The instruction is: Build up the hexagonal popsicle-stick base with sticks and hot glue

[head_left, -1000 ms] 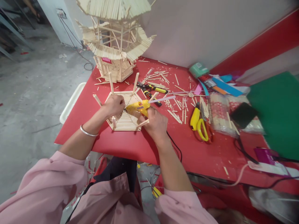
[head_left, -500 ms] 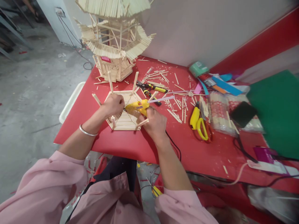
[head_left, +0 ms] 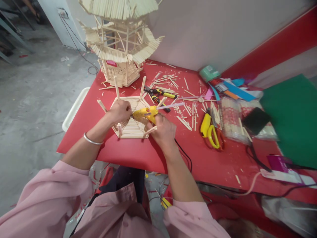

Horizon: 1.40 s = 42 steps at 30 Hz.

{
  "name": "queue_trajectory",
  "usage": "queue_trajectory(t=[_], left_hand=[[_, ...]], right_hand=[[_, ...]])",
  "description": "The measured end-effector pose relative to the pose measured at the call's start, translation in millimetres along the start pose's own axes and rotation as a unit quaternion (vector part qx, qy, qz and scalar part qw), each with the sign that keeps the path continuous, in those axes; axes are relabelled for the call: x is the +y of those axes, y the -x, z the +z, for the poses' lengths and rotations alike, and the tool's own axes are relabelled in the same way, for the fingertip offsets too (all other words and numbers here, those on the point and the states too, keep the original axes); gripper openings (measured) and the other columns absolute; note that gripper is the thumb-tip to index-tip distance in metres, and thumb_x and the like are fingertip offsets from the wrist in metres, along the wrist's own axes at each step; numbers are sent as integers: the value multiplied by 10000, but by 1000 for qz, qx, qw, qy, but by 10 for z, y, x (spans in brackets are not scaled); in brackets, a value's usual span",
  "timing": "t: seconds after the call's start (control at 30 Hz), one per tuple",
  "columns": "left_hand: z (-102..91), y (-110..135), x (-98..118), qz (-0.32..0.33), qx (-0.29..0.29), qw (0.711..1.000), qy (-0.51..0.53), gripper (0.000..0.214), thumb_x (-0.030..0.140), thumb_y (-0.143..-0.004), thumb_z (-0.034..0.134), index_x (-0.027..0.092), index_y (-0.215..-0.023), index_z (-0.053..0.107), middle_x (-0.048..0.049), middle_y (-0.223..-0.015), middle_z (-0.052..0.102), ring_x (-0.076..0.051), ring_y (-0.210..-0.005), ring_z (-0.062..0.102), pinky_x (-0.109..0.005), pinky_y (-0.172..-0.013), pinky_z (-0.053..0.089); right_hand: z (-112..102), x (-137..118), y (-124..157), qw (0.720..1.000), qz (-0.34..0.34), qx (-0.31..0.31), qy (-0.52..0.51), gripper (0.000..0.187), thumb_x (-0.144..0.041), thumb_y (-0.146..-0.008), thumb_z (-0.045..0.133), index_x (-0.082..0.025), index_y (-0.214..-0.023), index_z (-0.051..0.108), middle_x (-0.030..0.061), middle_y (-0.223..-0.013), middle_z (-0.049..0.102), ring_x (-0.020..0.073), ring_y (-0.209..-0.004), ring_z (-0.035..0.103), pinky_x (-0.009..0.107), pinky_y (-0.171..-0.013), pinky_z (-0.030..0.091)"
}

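My right hand (head_left: 163, 130) is wrapped round a yellow hot glue gun (head_left: 146, 114), with a clear glue stick (head_left: 170, 105) poking out of its back end. The gun's nozzle points left, close to the fingertips of my left hand (head_left: 121, 111). Those fingers are pinched together over the middle of a hexagonal base of wooden sticks (head_left: 132, 133); what they hold, if anything, is hidden. Short stick posts (head_left: 116, 87) rise from the corners of the base, which lies on the red table (head_left: 148, 153).
A tiered stick pagoda (head_left: 126, 49) stands behind the base. Yellow-black pliers (head_left: 160, 96) lie among loose sticks (head_left: 184, 122). To the right are yellow-handled scissors (head_left: 210, 132), bagged sticks (head_left: 232, 120), a dark flat object (head_left: 256, 120) and a green board (head_left: 294, 122). The gun's black cord (head_left: 184, 152) hangs by my right wrist.
Both hands, the glue gun and the stick base look almost unmoved. The background shifts slightly with the camera.
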State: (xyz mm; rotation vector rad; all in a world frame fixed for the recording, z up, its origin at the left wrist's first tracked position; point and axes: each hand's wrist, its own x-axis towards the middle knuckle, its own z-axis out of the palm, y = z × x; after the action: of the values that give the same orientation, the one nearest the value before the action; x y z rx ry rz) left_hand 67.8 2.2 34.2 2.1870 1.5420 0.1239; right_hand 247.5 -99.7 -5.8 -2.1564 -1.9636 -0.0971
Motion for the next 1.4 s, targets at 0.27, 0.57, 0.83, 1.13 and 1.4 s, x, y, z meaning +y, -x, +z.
queue_trajectory(t=[0.27,0.57,0.83,1.13,1.4], left_hand=[[-11,-2,10,-3,-14,1000,-11,156,182,-820,596,147,-840,747,-75,-840,734,-196,-828,665,-258,-748,490],[-20,-7,-22,11,-17,1000,-5,157,195,-777,592,154,-804,742,-70,-817,726,-197,-815,661,-269,-752,498],[-39,-13,-36,10,-13,999,30,97,163,-721,628,169,-712,725,-65,-782,726,-186,-773,657,-265,-727,489],[-89,34,16,7,-21,991,128,115,161,-755,648,160,-640,662,-24,-717,702,-140,-719,616,-235,-658,433],[-110,60,29,-41,-106,945,307,206,197,-884,657,162,-685,616,54,-530,487,-57,-462,390,-252,-553,367]], right_hand=[[40,14,24,1000,-2,26,10,304,-378,-928,562,-150,-1099,668,141,-962,756,261,-799,665,310,-588,292],[-163,95,314,994,46,82,-56,489,-594,-1015,456,-162,-1060,681,138,-940,734,240,-791,649,305,-623,347],[-369,699,1082,958,248,96,-108,529,-623,-971,459,-230,-654,616,82,-610,640,215,-573,547,312,-567,340],[-524,395,918,955,149,211,-145,373,-456,-984,552,-183,-956,804,147,-929,751,262,-821,667,384,-772,500],[-206,-43,-192,910,-16,3,-414,207,-365,-907,677,-203,-960,795,53,-866,782,191,-732,694,310,-690,530]])
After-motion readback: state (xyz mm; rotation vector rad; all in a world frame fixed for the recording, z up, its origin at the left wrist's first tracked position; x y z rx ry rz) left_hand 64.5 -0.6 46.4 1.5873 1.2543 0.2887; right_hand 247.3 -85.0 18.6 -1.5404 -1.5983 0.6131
